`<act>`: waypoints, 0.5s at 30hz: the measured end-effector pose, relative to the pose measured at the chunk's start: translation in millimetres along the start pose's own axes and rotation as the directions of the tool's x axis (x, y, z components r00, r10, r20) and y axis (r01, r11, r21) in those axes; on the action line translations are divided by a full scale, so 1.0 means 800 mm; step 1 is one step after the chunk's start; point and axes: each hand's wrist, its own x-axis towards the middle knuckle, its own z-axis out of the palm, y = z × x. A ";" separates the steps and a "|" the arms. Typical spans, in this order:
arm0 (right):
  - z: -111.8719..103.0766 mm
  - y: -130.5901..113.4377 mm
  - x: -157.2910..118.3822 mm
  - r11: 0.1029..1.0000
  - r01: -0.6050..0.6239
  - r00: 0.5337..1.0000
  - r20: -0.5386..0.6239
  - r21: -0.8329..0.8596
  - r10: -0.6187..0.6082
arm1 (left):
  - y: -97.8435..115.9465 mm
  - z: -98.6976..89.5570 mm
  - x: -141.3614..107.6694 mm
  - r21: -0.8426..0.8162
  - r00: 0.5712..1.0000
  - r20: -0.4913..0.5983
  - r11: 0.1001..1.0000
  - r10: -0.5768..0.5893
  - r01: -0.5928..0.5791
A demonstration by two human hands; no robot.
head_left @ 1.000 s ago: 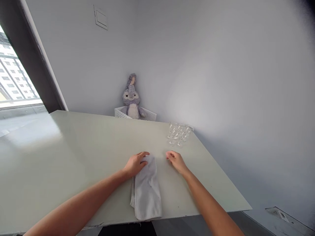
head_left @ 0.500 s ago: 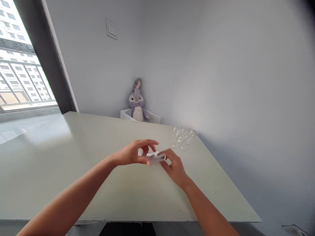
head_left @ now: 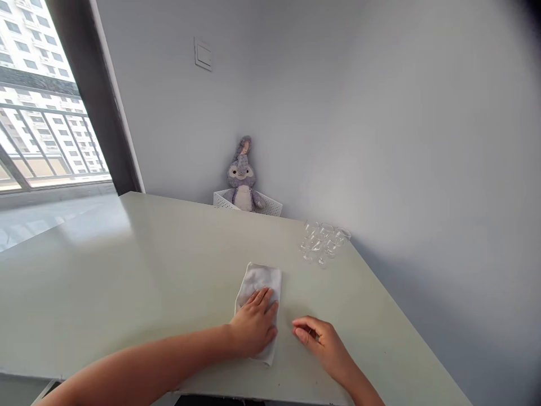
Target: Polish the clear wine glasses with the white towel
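Note:
A folded white cloth lies flat on the pale table, its near end angled toward me. My left hand rests palm down on the cloth, fingers stretched out and pressing on its middle. It covers part of the cloth's left and centre. To the right of the cloth, apart from it, my right hand hovers low over the table. Its fingers are loosely curled, thumb near the fingertips, and I see nothing between them.
Several small clear stemmed glasses stand grouped at the table's far right edge, by the wall. A purple plush toy sits in a white perforated basket beyond the far edge. A window is at left.
Both hands have come down and nearer from mid-table, where the right held the blurred white cloth. The cloth is now laid flat under my left hand, and my right hand has let it go.

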 end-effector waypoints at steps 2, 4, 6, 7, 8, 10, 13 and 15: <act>0.013 0.014 -0.001 1.000 -0.012 1.000 -0.016 -0.014 0.012 | -0.011 0.005 0.019 0.051 0.998 0.038 0.998 0.044 -0.046; 0.024 0.023 -0.003 0.999 -0.007 0.998 -0.066 -0.041 0.004 | -0.028 0.004 0.046 0.083 0.992 0.087 0.992 0.092 -0.099; 0.032 0.028 -0.005 0.998 0.008 0.992 -0.129 -0.067 -0.016 | -0.048 0.002 0.077 0.112 0.986 0.121 0.986 0.112 -0.125; 0.034 0.029 -0.006 0.997 0.013 0.988 -0.152 -0.076 -0.024 | -0.059 0.001 0.092 0.123 0.984 0.136 0.984 0.113 -0.130; 0.035 0.030 -0.007 0.996 0.015 0.986 -0.167 -0.083 -0.028 | -0.070 -0.002 0.107 0.135 0.984 0.146 0.984 0.099 -0.119; 0.035 0.029 -0.009 0.996 0.008 0.980 -0.196 -0.086 -0.025 | -0.094 -0.008 0.132 0.153 0.985 0.160 0.985 0.058 -0.082; 0.037 0.026 -0.010 0.997 -0.006 0.967 -0.255 -0.082 -0.015 | -0.138 -0.025 0.159 0.190 0.987 0.147 0.981 -0.057 0.028; 0.039 0.023 -0.010 0.997 -0.011 0.956 -0.294 -0.075 -0.012 | -0.173 -0.041 0.166 0.217 0.985 0.116 0.971 -0.130 0.102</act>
